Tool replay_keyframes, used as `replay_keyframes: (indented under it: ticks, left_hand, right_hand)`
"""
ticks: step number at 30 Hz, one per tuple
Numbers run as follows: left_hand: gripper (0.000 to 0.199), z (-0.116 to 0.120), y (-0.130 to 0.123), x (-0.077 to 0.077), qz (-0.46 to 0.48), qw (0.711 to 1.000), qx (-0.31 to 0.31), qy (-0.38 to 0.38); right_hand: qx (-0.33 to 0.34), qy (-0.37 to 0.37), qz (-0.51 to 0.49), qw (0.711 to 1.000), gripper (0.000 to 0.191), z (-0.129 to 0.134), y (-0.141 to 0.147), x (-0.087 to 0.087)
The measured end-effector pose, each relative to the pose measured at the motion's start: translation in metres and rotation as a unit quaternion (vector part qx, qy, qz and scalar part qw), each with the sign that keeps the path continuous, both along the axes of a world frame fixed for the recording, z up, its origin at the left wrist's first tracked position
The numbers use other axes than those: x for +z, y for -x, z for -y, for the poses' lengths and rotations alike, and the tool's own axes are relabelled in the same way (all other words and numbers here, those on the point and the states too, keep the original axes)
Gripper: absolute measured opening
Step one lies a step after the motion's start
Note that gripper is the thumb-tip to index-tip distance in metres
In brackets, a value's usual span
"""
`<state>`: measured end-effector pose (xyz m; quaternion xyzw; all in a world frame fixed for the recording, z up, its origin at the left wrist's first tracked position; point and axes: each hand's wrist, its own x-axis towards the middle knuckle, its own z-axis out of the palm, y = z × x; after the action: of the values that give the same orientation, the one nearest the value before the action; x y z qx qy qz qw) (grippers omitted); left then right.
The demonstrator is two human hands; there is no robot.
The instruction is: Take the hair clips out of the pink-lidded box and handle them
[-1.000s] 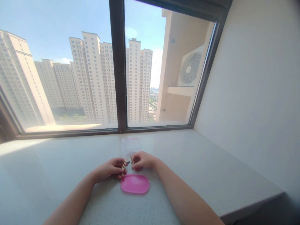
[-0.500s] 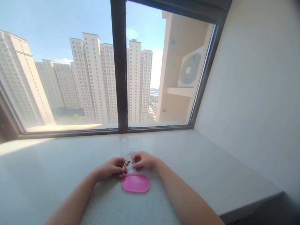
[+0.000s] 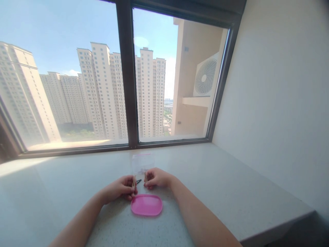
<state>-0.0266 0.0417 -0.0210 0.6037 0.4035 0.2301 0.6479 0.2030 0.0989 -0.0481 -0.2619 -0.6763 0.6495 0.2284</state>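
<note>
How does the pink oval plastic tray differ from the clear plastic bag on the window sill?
The pink oval plastic tray is opaque and bright, while the clear plastic bag is see-through and pale. The tray lies nearer the person; the bag lies nearer the window. The tray has a firm rounded outline; the bag lies flat. Both rest on the pale speckled sill.

**Inspection: hands central on stone sill, window behind**

On the stone sill [image 3: 51, 195], the left hand [image 3: 118, 188] holds a wooden clothespin [image 3: 134, 181] and the right hand [image 3: 156, 178] holds a second wooden clothespin [image 3: 145, 177], the two just apart. A small clip [image 3: 139, 181] lies on the sill between them. A plastic dish [image 3: 146, 205] lies directly before the hands, a plastic bag [image 3: 142, 163] just behind them. The window [image 3: 125, 68] stands behind the sill, a wall [image 3: 269, 109] at its right. Beyond the glass, high-rise buildings [image 3: 102, 92] stand left, an air-conditioner unit [image 3: 205, 77] right.
</note>
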Motion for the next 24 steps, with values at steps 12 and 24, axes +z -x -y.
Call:
replay_keyframes:
  ticks: [12,24]
  left_hand:
    - [0.040,0.0003,-0.0022,0.0006,0.002,1.000,0.001,-0.002]
    - [0.040,0.0015,-0.0057,0.0031,0.012,1.000,0.002,-0.001]
  right_hand:
    - [-0.006,-0.010,0.018,1.000,0.043,0.0006,0.0011,0.0000]
    - [-0.020,-0.022,0.022,0.999,0.045,0.0050,-0.0010,0.0048]
